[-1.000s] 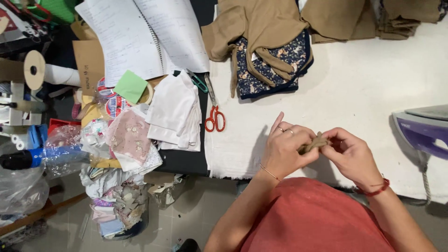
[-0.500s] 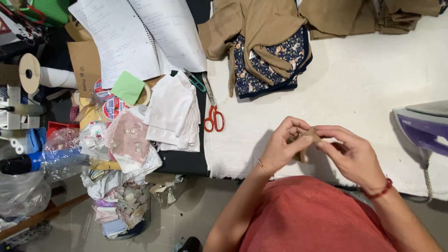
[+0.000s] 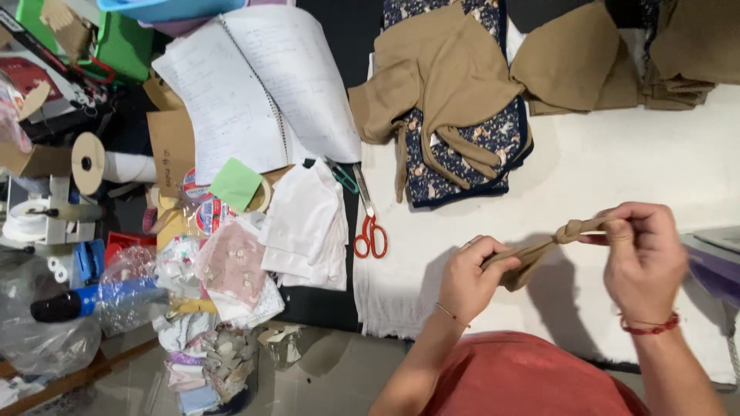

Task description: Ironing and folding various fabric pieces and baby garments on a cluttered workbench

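left hand [image 3: 472,279]: fingers closed tight on one end of the tan cloth strip [image 3: 539,250] | right hand [image 3: 642,258]: fingers pinched on the other end, next to the knot [image 3: 569,230] | strip: pulled straight over the white cloth [image 3: 617,166], right of the red scissors [image 3: 370,223]

purple iron [image 3: 717,266] cut off, strip's [image 3: 539,248] ends hidden

Hands further apart vs 1 s ago, tan strip [image 3: 539,248] now taut w/ knot.
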